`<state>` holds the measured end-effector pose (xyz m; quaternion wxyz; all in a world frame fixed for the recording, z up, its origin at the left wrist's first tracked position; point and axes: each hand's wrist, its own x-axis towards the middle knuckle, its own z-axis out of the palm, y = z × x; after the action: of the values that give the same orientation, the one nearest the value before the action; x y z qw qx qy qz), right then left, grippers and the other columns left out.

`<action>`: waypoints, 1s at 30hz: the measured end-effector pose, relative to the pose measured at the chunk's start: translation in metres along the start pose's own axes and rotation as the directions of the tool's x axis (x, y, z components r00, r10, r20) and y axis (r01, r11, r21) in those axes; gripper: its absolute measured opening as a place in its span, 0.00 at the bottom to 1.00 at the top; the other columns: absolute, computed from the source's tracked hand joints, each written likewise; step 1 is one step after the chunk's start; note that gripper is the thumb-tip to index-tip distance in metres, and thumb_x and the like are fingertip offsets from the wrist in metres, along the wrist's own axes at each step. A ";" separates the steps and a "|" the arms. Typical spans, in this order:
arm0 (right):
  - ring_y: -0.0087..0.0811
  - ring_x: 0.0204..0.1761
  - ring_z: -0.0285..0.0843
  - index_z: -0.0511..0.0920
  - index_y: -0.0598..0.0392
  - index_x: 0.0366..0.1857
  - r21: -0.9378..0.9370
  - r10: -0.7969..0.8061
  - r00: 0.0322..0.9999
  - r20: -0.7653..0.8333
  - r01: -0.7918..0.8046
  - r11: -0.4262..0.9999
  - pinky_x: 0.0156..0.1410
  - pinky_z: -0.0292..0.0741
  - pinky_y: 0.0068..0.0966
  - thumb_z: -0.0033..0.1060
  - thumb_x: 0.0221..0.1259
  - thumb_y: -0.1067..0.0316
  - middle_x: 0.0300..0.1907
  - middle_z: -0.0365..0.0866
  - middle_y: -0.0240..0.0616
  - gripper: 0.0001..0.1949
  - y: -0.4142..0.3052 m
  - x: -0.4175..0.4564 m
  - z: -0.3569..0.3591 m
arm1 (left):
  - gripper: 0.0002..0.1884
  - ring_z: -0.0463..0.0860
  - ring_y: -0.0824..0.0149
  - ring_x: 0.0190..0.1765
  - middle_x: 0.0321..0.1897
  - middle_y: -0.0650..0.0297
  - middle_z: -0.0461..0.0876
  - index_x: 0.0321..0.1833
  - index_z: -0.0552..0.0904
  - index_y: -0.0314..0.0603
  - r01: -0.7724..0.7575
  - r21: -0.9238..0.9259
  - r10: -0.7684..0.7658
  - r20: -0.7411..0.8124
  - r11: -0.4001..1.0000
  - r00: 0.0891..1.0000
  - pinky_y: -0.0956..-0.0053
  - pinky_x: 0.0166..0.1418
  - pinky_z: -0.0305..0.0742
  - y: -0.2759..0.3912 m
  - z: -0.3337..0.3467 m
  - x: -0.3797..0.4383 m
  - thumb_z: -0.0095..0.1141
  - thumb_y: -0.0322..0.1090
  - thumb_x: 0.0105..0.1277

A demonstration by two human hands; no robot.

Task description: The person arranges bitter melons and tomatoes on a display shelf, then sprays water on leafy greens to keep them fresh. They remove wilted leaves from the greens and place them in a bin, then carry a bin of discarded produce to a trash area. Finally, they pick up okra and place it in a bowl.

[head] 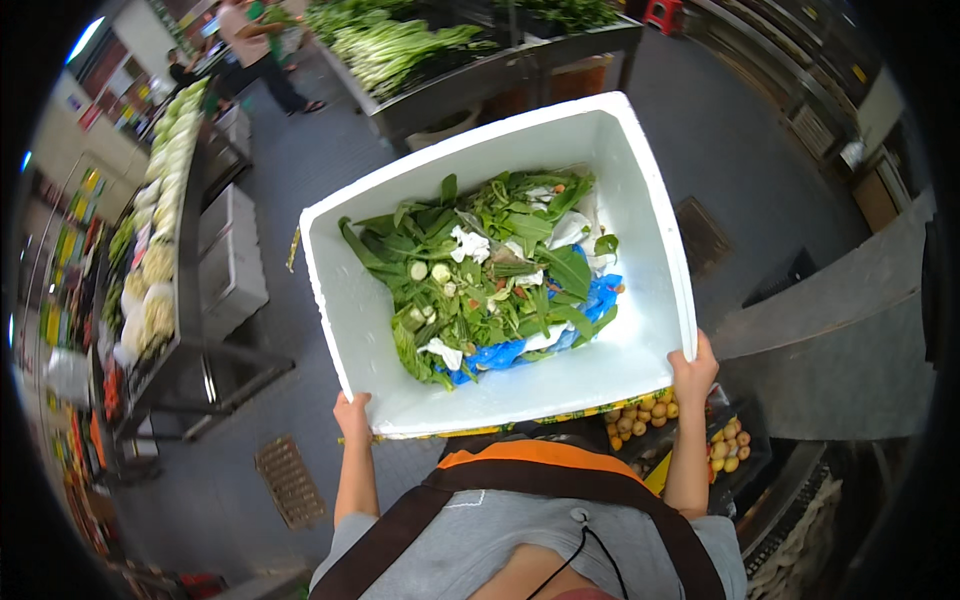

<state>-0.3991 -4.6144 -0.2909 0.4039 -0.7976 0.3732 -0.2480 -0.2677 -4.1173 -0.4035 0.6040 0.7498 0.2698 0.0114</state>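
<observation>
A large white foam box [495, 421] hangs in front of my body, held between both hands. My left hand [352, 414] grips its near left rim, thumb over the edge. The near right rim is in the grasp of my right hand [694, 369]. Inside lie loose green leaves [570, 271], cut stem ends [441, 273], crumpled white paper [470, 244] and blue plastic bag scraps [501, 355]. The box is open at the top, and the pile covers much of its bottom.
Ahead stands a metal vegetable stall [457, 86] with leafy greens. Along the left runs a stand of cabbages [161, 255], white foam boxes [232, 251] beneath. Drain grates [291, 481] lie in the grey floor [352, 517]. Round fruit [726, 446] sits close on my right. A person [259, 52] stands far left.
</observation>
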 end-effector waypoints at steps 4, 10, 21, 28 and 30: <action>0.29 0.37 0.76 0.74 0.65 0.44 0.058 0.116 0.990 -0.077 -0.112 0.992 0.44 0.71 0.22 0.52 0.39 0.74 0.34 0.80 0.38 0.21 0.055 0.085 0.020 | 0.13 0.75 0.71 0.30 0.28 0.62 0.79 0.35 0.78 0.30 -0.004 0.112 -0.011 0.131 0.994 0.991 0.76 0.36 0.69 0.045 0.141 0.061 0.54 0.24 0.44; 0.32 0.37 0.78 0.76 0.61 0.43 -0.004 0.201 0.977 -0.073 -0.202 0.979 0.44 0.72 0.24 0.53 0.38 0.73 0.35 0.80 0.43 0.21 0.141 0.204 0.149 | 0.13 0.75 0.70 0.28 0.27 0.61 0.79 0.35 0.78 0.30 -0.030 0.205 -0.019 0.235 0.978 0.972 0.74 0.34 0.70 0.040 0.286 0.212 0.54 0.25 0.44; 0.35 0.31 0.79 0.77 0.62 0.35 -0.136 0.245 0.966 0.086 -0.232 0.963 0.40 0.72 0.26 0.54 0.35 0.72 0.28 0.81 0.44 0.16 0.181 0.316 0.259 | 0.15 0.80 0.65 0.28 0.27 0.55 0.82 0.36 0.80 0.29 0.122 0.430 -0.189 0.118 0.895 0.975 0.71 0.36 0.74 -0.022 0.364 0.297 0.56 0.28 0.43; 0.43 0.31 0.78 0.77 0.61 0.30 -0.394 0.284 0.936 0.208 -0.186 0.900 0.40 0.73 0.34 0.58 0.33 0.70 0.27 0.80 0.48 0.14 0.241 0.361 0.386 | 0.19 0.83 0.57 0.33 0.29 0.51 0.82 0.34 0.82 0.36 0.129 0.708 -0.205 0.022 0.694 0.979 0.66 0.40 0.76 -0.064 0.369 0.393 0.61 0.42 0.40; 0.44 0.30 0.79 0.79 0.62 0.29 -0.238 0.219 0.936 0.274 -0.154 0.959 0.40 0.74 0.34 0.58 0.28 0.70 0.26 0.80 0.49 0.16 0.271 0.368 0.401 | 0.22 0.81 0.53 0.42 0.36 0.50 0.81 0.39 0.82 0.38 0.157 0.793 -0.258 0.000 0.588 0.966 0.65 0.47 0.74 -0.068 0.371 0.400 0.60 0.43 0.40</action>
<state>-0.0065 -4.8298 -0.7021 0.3897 -0.8251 0.4067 -0.0441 0.1751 -4.2752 -0.6894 0.2253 0.9007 0.2978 -0.2220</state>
